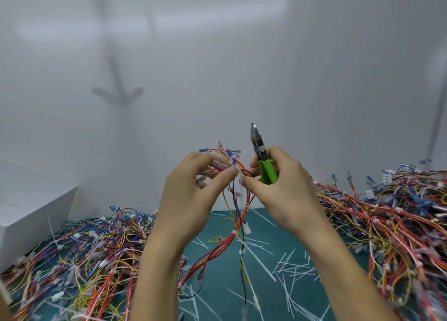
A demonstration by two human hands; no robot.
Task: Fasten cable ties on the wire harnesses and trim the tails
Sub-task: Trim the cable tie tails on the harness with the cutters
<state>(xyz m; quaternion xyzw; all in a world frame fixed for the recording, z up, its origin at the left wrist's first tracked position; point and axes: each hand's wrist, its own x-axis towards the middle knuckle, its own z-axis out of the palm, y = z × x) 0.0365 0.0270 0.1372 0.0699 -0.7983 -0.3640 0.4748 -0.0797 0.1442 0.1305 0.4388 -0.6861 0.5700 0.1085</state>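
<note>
Fingertips (230,174) of the left hand (191,195) and right hand (285,192) are pinched on a white cable tie (242,187) around the wire harness (239,214) — held mid-frame — with green-handled cutters (267,173) curled into the right palm.

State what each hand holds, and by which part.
The left hand pinches the wire harness near its upper end, at the white cable tie. The right hand grips the cutters by their green handles.
</note>
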